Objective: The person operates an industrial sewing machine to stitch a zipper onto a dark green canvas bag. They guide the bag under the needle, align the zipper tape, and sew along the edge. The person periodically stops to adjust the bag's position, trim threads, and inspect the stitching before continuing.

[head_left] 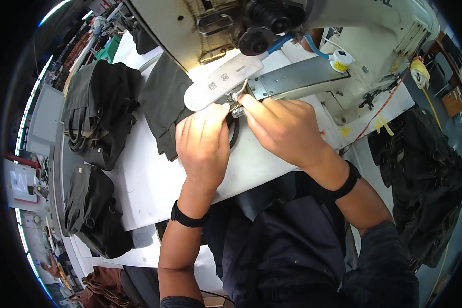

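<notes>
Both hands meet right at the needle area of a cream-coloured sewing machine [223,79]. My left hand [203,141] is closed, thumb and fingers pinching the edge of a dark fabric bag [161,105] that spreads out to its left on the white table. My right hand [282,126] is also closed, its fingertips pressed together beside the presser foot [236,96]; what they grip is hidden. A small ribbed metal part [235,109] shows between the fingertips. Below it, a dark curved strap [234,134] hangs between the hands.
Dark bags with handles [100,102] are piled at the left, with another dark bag [95,210] nearer me. More dark bags [423,190] hang low at the right. The machine's metal arm plate [300,82] carries a small white-and-yellow spool [341,60].
</notes>
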The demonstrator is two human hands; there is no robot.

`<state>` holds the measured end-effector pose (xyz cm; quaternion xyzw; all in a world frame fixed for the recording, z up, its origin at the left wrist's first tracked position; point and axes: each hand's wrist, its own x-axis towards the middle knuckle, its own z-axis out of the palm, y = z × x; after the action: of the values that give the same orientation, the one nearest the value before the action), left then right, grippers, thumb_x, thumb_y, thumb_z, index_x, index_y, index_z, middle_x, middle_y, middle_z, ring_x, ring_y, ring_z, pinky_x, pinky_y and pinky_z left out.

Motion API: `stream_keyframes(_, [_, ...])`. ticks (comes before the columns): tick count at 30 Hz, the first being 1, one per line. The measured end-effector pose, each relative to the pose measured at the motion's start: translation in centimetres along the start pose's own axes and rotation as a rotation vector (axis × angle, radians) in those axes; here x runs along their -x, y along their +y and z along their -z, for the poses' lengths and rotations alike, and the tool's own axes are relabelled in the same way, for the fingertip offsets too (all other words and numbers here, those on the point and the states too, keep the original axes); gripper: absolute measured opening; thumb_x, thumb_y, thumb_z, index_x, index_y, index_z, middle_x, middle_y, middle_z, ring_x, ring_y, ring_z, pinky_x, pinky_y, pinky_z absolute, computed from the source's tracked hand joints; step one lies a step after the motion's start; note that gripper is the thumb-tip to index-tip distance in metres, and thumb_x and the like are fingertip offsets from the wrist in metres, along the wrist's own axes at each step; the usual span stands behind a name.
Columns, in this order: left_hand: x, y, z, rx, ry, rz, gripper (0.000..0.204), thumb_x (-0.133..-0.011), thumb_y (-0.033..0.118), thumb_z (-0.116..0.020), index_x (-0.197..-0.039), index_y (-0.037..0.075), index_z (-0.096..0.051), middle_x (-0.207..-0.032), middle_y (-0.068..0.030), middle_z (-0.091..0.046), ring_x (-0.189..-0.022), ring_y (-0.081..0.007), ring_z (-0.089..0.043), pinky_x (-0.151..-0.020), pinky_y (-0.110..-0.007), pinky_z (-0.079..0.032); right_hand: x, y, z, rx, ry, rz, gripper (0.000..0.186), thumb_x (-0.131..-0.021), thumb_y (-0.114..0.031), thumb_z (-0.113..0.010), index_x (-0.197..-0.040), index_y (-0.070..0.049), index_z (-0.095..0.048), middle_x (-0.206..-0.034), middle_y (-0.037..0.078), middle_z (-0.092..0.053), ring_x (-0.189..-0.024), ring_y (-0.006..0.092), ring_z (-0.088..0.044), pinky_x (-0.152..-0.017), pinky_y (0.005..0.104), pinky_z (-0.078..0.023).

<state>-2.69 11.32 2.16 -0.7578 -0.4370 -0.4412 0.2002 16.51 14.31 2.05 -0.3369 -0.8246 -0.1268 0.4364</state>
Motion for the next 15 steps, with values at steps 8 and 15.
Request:
stream_keyframes(8, [0.0,-0.7,0.1,0.034,0.037,-0.039,0.029,-0.078,-0.005,-0.078,-0.105,0.005,-0.074,-0.094,-0.0059,-0.071,-0.082,-0.025,-0.066,-0.077,-0.036,-0.05,0.4,0.5,-1.6,-0.109,0.108,0.013,0.029,-0.086,-0.012,-0.08,-0.113,-0.006,-0.073,-0.071,0.001,-0.062,-0.057,0.0169,-0.062,-0.053,0.0317,-0.048])
stream_keyframes(15, [0.0,-0.8,0.2,0.074,-0.005,0.055,0.026,-0.082,-0.008,-0.075,-0.103,0.006,-0.075,-0.098,-0.0062,-0.077,-0.091,-0.0222,-0.073,-0.084,-0.032,-0.05,0.3,0.6,-2.2,-0.23,0.163,-0.067,0.024,-0.087,-0.01,-0.079,-0.11,-0.007,-0.075,-0.07,0.002,-0.064,-0.056,0.0187,-0.062,-0.051,0.0328,-0.048])
